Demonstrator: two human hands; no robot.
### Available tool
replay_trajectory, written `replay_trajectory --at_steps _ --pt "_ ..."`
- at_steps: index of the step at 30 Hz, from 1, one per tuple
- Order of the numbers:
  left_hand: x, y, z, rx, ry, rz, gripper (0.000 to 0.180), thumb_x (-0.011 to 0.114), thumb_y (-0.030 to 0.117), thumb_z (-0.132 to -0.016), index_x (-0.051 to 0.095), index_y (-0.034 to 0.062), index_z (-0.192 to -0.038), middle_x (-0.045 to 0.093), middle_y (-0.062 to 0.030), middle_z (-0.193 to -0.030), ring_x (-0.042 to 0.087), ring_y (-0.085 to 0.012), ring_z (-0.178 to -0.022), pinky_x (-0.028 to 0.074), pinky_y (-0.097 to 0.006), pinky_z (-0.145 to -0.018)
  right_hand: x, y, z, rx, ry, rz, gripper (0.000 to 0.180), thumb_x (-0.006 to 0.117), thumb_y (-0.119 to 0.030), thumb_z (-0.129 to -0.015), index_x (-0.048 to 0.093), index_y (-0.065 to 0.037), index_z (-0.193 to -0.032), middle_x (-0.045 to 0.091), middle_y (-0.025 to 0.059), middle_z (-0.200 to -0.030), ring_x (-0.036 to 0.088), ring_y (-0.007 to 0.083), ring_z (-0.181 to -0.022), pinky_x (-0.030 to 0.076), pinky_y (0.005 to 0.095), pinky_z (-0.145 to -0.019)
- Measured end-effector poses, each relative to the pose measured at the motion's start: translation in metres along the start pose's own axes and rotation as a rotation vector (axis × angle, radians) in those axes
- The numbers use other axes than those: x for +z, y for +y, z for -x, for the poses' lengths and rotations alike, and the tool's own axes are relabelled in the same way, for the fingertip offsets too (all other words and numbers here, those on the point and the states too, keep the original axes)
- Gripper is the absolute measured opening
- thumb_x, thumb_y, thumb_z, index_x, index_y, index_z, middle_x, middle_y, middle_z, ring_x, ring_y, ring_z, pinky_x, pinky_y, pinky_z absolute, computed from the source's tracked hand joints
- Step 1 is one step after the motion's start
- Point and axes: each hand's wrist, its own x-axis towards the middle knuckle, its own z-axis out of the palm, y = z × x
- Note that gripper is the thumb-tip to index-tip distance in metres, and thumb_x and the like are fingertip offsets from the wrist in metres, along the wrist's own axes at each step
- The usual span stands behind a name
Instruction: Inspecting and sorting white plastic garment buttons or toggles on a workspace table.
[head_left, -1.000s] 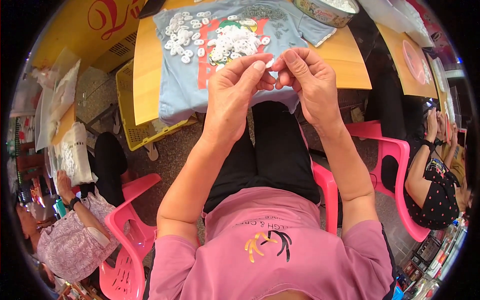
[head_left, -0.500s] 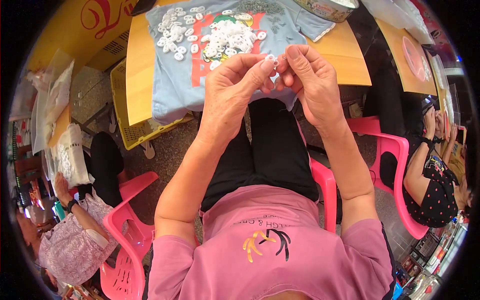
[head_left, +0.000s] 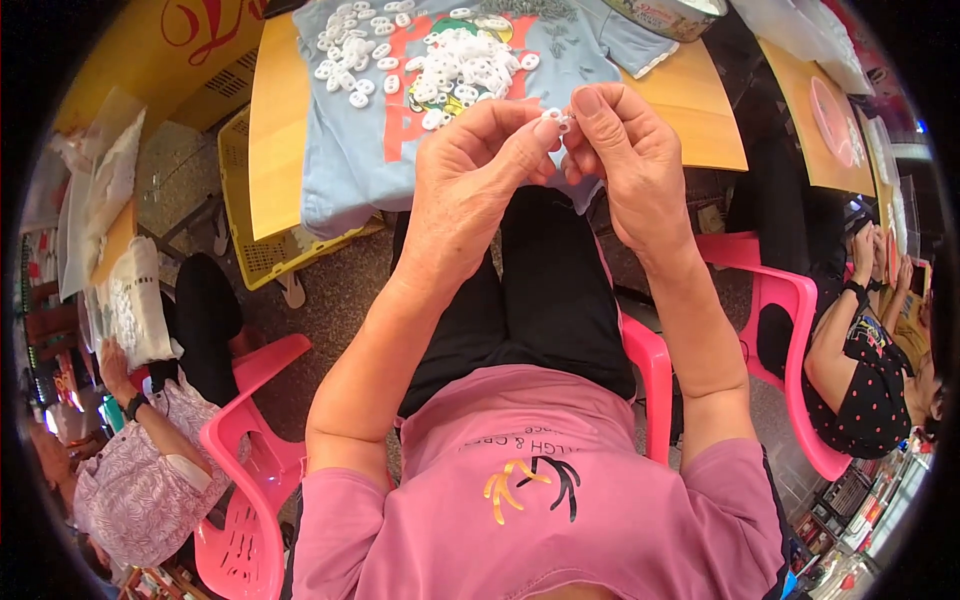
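My left hand (head_left: 465, 185) pinches a small white plastic piece with round holes (head_left: 553, 117) between thumb and forefinger. Close against it, my right hand (head_left: 635, 165) is closed too, thumb pressed to fingers on a tiny dark thing that is too small to name. Both hands are raised above my lap, at the near edge of the table. Beyond them, a heap of similar white pieces (head_left: 465, 62) lies on a blue printed shirt (head_left: 340, 170) spread over the wood-coloured table (head_left: 275, 150). More white pieces (head_left: 350, 50) are scattered to the left. Small grey pieces (head_left: 535, 10) are piled at the far side.
A round tin (head_left: 665, 18) stands at the table's far right. Under the left side is a yellow crate (head_left: 240, 200). People sit on pink chairs to my left (head_left: 250, 440) and right (head_left: 800, 300). A pink tray (head_left: 830, 120) lies on another table.
The white piece has shifted slightly right and turned between my fingertips. My hands stay close together, and the view has tilted a little.
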Motion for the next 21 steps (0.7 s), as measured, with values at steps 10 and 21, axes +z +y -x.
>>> replay_trajectory --at_steps 10,21 --pt "0.0002 0.0030 0.0038 0.023 0.012 -0.042 0.024 0.070 0.019 -0.089 0.065 -0.0015 -0.101 0.065 -0.0011 -0.086 0.057 -0.0050 -0.072 0.049 -0.020 -0.066 0.0047 -0.0012 0.0025 -0.003 0.013 -0.003 0.020 0.060 -0.021 -0.097 0.060 -0.001 -0.098 0.059 0.0006 -0.078 0.048 0.0050 -0.060 0.045 0.0227 -0.054" --pt "0.0013 0.0030 0.0053 0.058 0.016 -0.072 0.021 0.068 0.017 -0.090 0.065 -0.0021 -0.100 0.066 -0.0021 -0.086 0.057 -0.0051 -0.073 0.050 -0.020 -0.067 0.0066 -0.0038 0.0034 -0.002 0.003 0.054 0.019 0.061 -0.020 -0.096 0.060 -0.001 -0.098 0.059 0.0013 -0.078 0.049 0.0050 -0.060 0.046 0.0222 -0.053"
